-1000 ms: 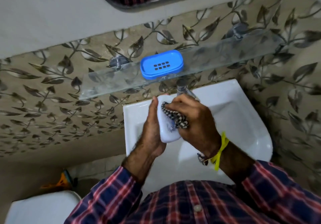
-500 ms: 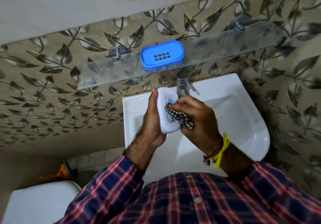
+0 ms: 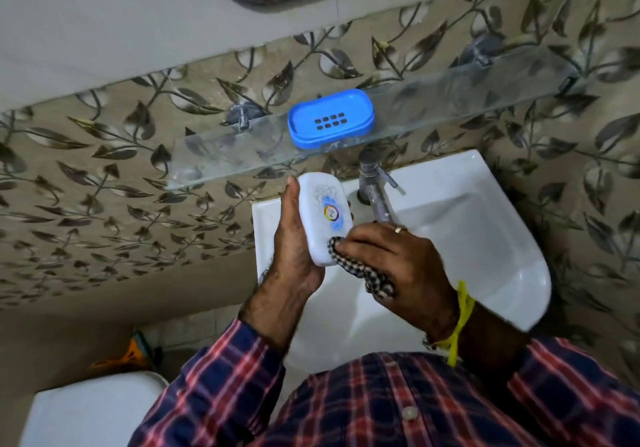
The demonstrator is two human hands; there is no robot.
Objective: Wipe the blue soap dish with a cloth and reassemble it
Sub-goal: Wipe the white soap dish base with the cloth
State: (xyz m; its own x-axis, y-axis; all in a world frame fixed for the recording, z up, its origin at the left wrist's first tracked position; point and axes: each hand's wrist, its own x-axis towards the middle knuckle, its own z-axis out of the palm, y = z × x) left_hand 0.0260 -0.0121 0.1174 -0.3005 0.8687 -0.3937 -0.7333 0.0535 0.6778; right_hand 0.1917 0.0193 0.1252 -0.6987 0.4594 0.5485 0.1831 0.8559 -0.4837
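The left hand (image 3: 294, 238) cups the white soap dish lid (image 3: 323, 218) over the washbasin (image 3: 485, 238); the right hand (image 3: 398, 263) pinches a checked cloth (image 3: 367, 273) against its near end. The tap (image 3: 375, 190) stands just beyond that grip, and the blue soap dish tray (image 3: 330, 119) lies farther off on the glass shelf (image 3: 225, 155).

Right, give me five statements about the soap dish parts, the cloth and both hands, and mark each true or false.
1. The blue tray sits on the glass shelf. True.
2. The left hand holds the white lid. True.
3. The checked cloth lies in the sink. False: the right hand grips it and presses it against the lid's lower end.
4. The white lid is already fitted on the blue tray. False: the two are apart, the lid held over the sink's left edge.
5. The tap stands behind the right hand. True.
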